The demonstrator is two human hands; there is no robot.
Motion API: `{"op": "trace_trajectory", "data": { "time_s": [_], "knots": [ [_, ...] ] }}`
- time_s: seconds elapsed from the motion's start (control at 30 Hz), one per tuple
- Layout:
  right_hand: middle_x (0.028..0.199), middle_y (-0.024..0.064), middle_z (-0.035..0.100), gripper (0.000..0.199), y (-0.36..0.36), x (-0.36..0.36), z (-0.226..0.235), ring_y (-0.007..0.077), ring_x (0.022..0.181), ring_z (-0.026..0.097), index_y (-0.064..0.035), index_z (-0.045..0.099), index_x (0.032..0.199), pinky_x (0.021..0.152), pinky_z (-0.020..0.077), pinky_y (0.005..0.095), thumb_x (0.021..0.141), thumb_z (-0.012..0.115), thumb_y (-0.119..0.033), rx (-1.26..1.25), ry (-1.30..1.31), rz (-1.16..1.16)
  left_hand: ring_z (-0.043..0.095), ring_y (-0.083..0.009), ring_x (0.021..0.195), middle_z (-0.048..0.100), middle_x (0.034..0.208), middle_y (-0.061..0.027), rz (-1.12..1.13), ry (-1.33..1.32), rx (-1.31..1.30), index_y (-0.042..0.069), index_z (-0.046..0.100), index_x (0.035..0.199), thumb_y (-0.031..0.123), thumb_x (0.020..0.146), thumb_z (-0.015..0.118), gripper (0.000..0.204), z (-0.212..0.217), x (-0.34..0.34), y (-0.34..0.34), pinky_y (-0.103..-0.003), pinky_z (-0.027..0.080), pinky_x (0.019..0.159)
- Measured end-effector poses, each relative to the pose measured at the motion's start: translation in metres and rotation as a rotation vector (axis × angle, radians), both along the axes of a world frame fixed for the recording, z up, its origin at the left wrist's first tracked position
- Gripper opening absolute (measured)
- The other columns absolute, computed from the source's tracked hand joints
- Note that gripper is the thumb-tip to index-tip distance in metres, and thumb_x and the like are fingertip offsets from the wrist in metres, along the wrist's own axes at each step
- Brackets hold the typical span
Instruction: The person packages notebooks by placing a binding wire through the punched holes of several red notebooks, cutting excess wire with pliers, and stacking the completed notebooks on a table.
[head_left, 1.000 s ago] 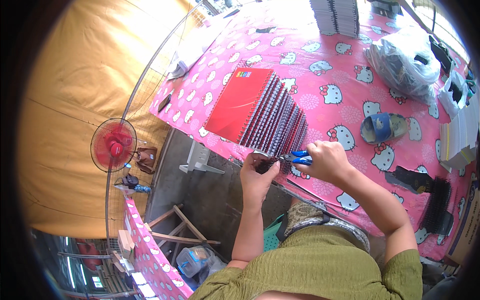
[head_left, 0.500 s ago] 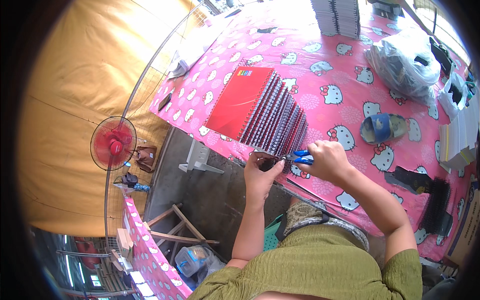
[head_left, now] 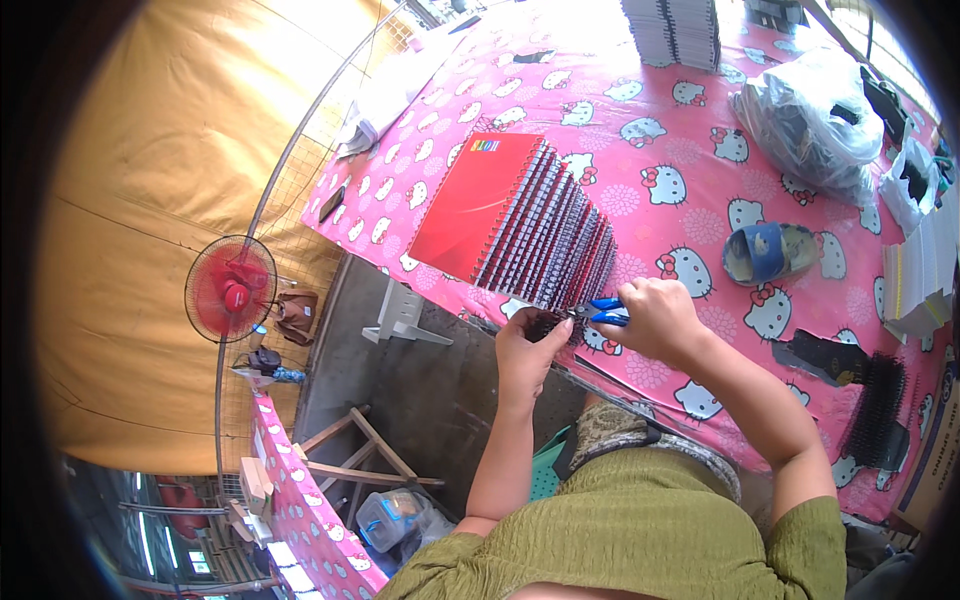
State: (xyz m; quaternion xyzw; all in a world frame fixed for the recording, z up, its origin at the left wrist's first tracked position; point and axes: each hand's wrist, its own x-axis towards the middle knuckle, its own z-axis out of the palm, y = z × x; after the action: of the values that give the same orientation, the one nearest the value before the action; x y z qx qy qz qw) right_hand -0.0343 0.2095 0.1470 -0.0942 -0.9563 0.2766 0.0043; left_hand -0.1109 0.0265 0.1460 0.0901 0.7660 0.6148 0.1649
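Observation:
A tall stack of red spiral notebooks (head_left: 478, 212) lies on the table's near left part, its black wire bindings facing right. At the stack's near end, my left hand (head_left: 524, 358) is closed on a black wire spiral (head_left: 541, 326), thumb and fingers around it. Whether a notebook is attached there is hidden by the hand. My right hand (head_left: 658, 318) grips blue-handled pliers (head_left: 610, 313). Their jaws meet the spiral beside my left thumb.
A pink patterned cloth (head_left: 640, 230) covers the table. On it are a blue slipper (head_left: 768, 254), a plastic bag (head_left: 810, 125), black wire spirals (head_left: 876, 410) and another notebook stack (head_left: 680, 35). A red fan (head_left: 232, 290) stands left, near a white stool (head_left: 405, 318).
Both hands stay at the same spot with the pliers on the spiral. The whole view has shifted very slightly.

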Motion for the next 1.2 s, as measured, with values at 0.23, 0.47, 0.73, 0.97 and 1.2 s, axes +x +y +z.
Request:
{"op": "trace_trajectory", "data": {
  "time_s": [0.23,0.47,0.73,0.97,1.2],
  "knots": [
    [0.083,0.0121,0.064,0.045,0.007,0.015,-0.019,0.0263,0.085,0.062,-0.0026,0.064,0.082,0.085,0.0463,0.0402,0.069,0.075,-0.045,0.212,0.324,-0.043,0.060,-0.0092,0.069,0.067,0.081,-0.0067,-0.001,-0.086,-0.005,-0.007,0.062,0.095,0.007,0.075,0.078,0.029,0.000,0.001,-0.002,-0.023,0.048,0.062],
    [0.077,0.0116,0.063,0.044,0.003,0.005,-0.023,0.0275,0.074,0.063,-0.0026,0.063,0.078,0.072,0.0499,0.0381,0.066,0.077,-0.042,0.231,0.416,-0.002,0.061,-0.0091,0.068,0.067,0.081,-0.0065,-0.029,-0.055,0.005,-0.007,0.064,0.096,0.008,0.075,0.079,0.030,-0.005,0.003,0.003,-0.022,0.049,0.062],
    [0.076,0.0113,0.064,0.044,0.009,0.017,-0.025,0.0264,0.071,0.064,-0.0030,0.064,0.078,0.069,0.0509,0.0372,0.069,0.074,-0.045,0.184,0.290,-0.021,0.059,-0.0072,0.064,0.067,0.076,-0.0035,-0.026,-0.098,-0.065,-0.004,0.068,0.092,0.012,0.077,0.077,0.023,-0.008,0.000,-0.004,-0.021,0.047,0.058],
    [0.075,0.0114,0.063,0.044,0.005,0.009,-0.026,0.0275,0.076,0.064,-0.0028,0.063,0.077,0.075,0.0492,0.0402,0.067,0.076,-0.043,0.272,0.407,-0.005,0.060,-0.0081,0.064,0.068,0.079,-0.0061,-0.046,-0.112,-0.024,-0.005,0.067,0.096,0.011,0.075,0.080,0.029,-0.008,0.005,0.003,-0.022,0.047,0.056],
    [0.077,0.0113,0.064,0.042,0.003,0.013,-0.016,0.0262,0.075,0.064,-0.0036,0.065,0.080,0.074,0.0505,0.0388,0.069,0.074,-0.043,0.073,0.044,-0.003,0.058,-0.0069,0.061,0.067,0.076,-0.0037,-0.034,-0.082,-0.075,-0.003,0.069,0.095,0.014,0.079,0.075,0.024,-0.021,-0.003,-0.002,-0.022,0.046,0.055]
  ]
}}
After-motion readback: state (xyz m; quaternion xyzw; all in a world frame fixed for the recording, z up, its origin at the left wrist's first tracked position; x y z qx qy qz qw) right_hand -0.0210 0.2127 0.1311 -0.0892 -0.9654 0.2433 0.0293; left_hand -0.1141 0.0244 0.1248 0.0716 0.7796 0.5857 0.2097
